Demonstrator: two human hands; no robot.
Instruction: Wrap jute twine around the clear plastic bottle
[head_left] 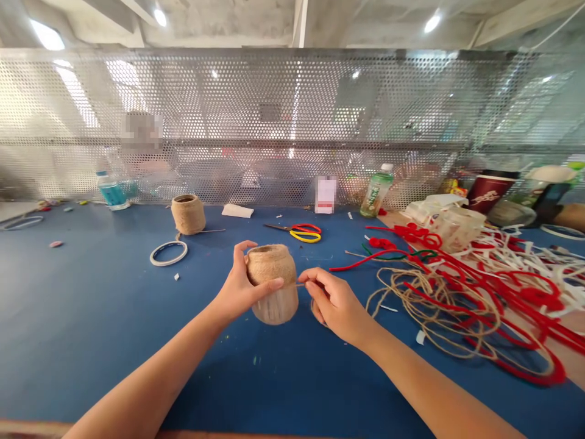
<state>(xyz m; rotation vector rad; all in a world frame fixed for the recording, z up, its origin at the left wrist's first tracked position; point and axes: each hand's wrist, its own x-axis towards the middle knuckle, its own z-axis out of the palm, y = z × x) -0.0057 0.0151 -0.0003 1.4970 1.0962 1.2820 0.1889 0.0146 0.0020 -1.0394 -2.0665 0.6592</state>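
Observation:
My left hand (240, 283) grips a spool of jute twine (272, 283) from its left side, holding it up just above the blue table. The spool's top is wound with rough tan twine, while its lower part looks paler and smoother. My right hand (334, 303) sits at the spool's right, its thumb and fingers pinched on a thin twine strand (301, 284) that leads from the spool. A loose tangle of the same twine (434, 311) lies on the table to the right of that hand, among red pipe cleaners (475, 286).
A second twine spool (187, 214) stands at the back left, near a white tape ring (168, 253). Scissors with red and yellow handles (297, 231) lie behind my hands. Bottles (377, 190) and bagged items stand at the back, before a perforated metal screen (274, 122).

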